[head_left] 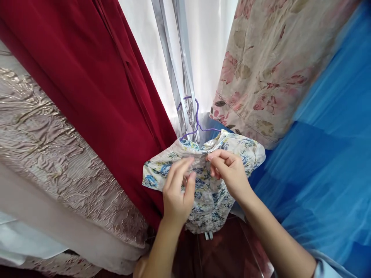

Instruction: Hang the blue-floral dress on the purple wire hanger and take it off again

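Note:
A short-sleeved white blouse (204,189) with blue and yellow flowers hangs on a purple hanger (198,116). My right hand (227,166) pinches the front neck edge of the blouse between thumb and forefinger. A tiny shiny piece shows at those fingertips, too small to name. In front of the blouse's left part in the picture is my left hand (176,189), its thumb and fingers apart and slightly blurred. Nothing shows between them. Both hands partly cover the chest of the blouse.
Grey-white straps (179,58) hang down behind the hanger. A red cloth (95,96) and a textured pinkish garment (58,146) hang on the left. On the right are a floral beige garment (261,77) and blue tulle (327,162). Dark reddish floor tiles (220,255) show below.

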A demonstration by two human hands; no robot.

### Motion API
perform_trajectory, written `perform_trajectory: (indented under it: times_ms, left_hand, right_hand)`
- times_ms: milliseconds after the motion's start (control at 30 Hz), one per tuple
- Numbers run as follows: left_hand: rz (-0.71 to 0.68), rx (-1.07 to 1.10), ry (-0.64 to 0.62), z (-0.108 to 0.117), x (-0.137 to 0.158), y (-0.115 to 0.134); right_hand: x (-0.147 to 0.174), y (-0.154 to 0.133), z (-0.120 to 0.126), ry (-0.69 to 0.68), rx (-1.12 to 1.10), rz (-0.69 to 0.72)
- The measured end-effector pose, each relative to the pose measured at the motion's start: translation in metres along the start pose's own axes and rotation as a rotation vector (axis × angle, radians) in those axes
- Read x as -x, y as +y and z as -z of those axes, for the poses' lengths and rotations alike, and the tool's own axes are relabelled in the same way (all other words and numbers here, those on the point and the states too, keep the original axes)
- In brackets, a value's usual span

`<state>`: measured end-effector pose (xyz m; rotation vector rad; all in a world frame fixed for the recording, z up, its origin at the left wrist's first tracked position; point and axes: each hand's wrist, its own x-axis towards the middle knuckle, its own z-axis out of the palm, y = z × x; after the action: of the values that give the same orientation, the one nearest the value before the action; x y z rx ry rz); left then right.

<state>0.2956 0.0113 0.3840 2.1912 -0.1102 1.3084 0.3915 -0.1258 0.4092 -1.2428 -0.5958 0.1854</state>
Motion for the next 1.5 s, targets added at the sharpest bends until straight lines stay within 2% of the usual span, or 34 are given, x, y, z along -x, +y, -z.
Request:
perform_trajectory:
  times_ms: [67,133,200,300,433,500,600,733,800,900,967,1067,1167,1233,1333,1500]
  left_hand:
    - [-0.069,-0.009,-0.145,0.002,-0.037,0.002]
    - [-0.108,-0.008,-0.272,-0.001,-0.058,0.003]
    - [-0.140,-0.011,-0.285,-0.007,-0.066,0.005]
    - [-0.152,-0.041,-0.116,-0.010,-0.070,0.010]
    - [0.000,-0.062,0.178,0.007,-0.084,0.005]
    - [0.059,-0.097,0.274,0.024,-0.092,-0.010]
    - [0.137,-0.177,0.361,0.053,-0.091,-0.046]
    - [0.295,-0.146,0.502,0.072,-0.059,-0.096]
    - [0.408,-0.040,0.527,0.071,-0.035,-0.114]
    - [0.577,0.181,0.537,0.060,0.001,-0.128]
    - [0.652,0.280,0.499,0.048,0.022,-0.130]
    - [0.745,0.339,0.345,0.028,0.046,-0.125]
    - [0.804,0.370,0.192,0.007,0.062,-0.109]
    - [0.801,0.381,0.089,-0.006,0.067,-0.089]
    - [0.709,0.431,-0.112,-0.021,0.066,-0.049]
    - [0.415,0.521,-0.431,-0.042,0.056,0.017]
  right_hand:
    - [-0.001,-0.003,0.000,-0.009,0.016,0.018]
    - [-0.003,-0.003,0.001,-0.017,0.032,0.039]
    - [-0.008,0.001,0.001,-0.021,0.041,0.060]
    - [-0.013,0.018,-0.003,-0.004,0.050,0.041]
    - [0.004,0.054,-0.005,0.029,0.105,-0.080]
    - [0.023,0.070,0.000,0.016,0.133,-0.128]
    - [0.054,0.084,0.014,-0.013,0.149,-0.176]
    - [0.084,0.086,0.026,-0.060,0.157,-0.230]
    - [0.093,0.087,0.029,-0.074,0.148,-0.241]
    - [0.103,0.096,0.035,-0.054,0.145,-0.287]
    - [0.111,0.105,0.039,-0.044,0.151,-0.341]
    - [0.125,0.119,0.045,-0.054,0.172,-0.399]
    - [0.135,0.129,0.049,-0.071,0.169,-0.418]
    - [0.138,0.132,0.052,-0.088,0.169,-0.424]
    - [0.134,0.134,0.059,-0.062,0.229,-0.395]
    - [0.130,0.143,0.077,-0.062,0.304,-0.419]
